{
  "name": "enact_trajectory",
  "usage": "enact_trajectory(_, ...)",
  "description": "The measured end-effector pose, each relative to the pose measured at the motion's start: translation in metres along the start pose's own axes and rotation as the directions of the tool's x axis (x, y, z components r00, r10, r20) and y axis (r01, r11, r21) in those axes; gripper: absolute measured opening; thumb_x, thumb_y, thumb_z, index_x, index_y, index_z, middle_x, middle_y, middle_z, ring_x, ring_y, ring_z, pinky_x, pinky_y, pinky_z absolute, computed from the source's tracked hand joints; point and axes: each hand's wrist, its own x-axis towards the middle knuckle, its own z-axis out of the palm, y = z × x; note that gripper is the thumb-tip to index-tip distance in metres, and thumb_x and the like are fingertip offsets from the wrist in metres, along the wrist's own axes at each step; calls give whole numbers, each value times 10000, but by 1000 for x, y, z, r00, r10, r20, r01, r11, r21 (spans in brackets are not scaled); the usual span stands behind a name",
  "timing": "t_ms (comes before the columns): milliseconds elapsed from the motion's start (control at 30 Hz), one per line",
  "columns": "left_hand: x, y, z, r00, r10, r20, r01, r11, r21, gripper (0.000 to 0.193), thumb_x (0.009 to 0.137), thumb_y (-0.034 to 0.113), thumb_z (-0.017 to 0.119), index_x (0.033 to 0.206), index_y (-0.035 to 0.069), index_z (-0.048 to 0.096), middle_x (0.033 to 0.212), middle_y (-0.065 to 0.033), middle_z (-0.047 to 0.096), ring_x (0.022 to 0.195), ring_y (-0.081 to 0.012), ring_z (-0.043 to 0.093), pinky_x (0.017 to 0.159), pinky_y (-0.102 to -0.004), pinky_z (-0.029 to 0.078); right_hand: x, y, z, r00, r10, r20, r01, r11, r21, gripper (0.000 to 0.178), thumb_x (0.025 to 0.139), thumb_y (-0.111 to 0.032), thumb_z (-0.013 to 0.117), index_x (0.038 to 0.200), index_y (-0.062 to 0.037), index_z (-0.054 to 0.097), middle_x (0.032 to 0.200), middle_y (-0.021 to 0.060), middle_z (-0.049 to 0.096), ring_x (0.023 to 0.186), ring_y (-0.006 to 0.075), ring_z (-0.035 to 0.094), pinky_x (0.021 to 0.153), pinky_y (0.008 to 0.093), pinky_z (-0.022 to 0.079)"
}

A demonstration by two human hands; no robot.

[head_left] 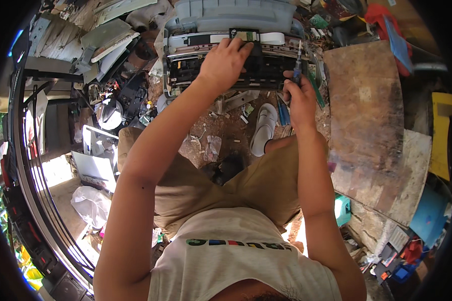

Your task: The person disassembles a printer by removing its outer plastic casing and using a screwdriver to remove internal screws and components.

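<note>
An opened printer mechanism (186, 68), black with metal rails, lies in front of me across a grey plastic bin (231, 15). On its rail sits a dark carriage (255, 52) with a small green board, and a white ribbon cable (272, 38) loops off to the right. My left hand (222, 64) is closed over the carriage's left side, its fingertips partly hidden. At the mechanism's right end, my right hand (300, 95) grips a screwdriver (298, 67) by its dark blue handle. The shaft points up and away, touching nothing I can make out.
Blue-handled tools (283, 113) lie on the littered ground beside my light shoe (264, 129). To the right lies a worn wooden board (365, 110). Scrap parts (130, 95) pile up on the left, near a metal frame (32, 165). A teal box (342, 209) stands by my right elbow.
</note>
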Motion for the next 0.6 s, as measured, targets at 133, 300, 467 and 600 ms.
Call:
enact_trajectory(133, -9, -11, 3, 985, 45, -166, -70, 986, -150, 636, 775, 205, 781, 1365, 125, 558, 1281, -107, 571, 1160, -324, 567, 998, -423, 483, 0, -3, -2, 1000, -1, -2, 1, 1000, 31, 212, 934, -101, 610, 1128, -29, 654, 773, -18, 557, 658, 68, 495, 599, 226, 390)
enact_trajectory(300, -34, -19, -54, 992, -77, -98, 63, 989, -135, 446, 819, 173, 740, 1239, 88, 616, 1198, -147, 628, 1120, -354, 604, 970, -426, 494, 1, -8, -11, 1000, 2, -16, -1, 999, 48, 209, 942, -100, 597, 1129, -27, 654, 774, -20, 554, 661, 67, 499, 599, 229, 392)
enact_trajectory(467, -64, -34, -68, 979, -192, -63, 176, 962, -210, 344, 830, 168, 731, 1142, 45, 651, 1046, -163, 706, 990, -363, 670, 877, -414, 527, 5, -6, -10, 1000, 11, 5, -11, 996, 88, 179, 923, -65, 603, 1094, -42, 651, 773, -28, 560, 629, 44, 487, 561, 213, 391)
enact_trajectory(600, -83, -44, -37, 961, -272, 58, 271, 871, -411, 361, 841, 192, 755, 1150, 34, 656, 1049, -160, 715, 977, -304, 706, 863, -377, 549, 3, -1, -3, 1000, 24, 1, -24, 998, 65, 174, 926, -68, 604, 1092, -39, 647, 775, -25, 562, 629, 45, 486, 558, 215, 387)
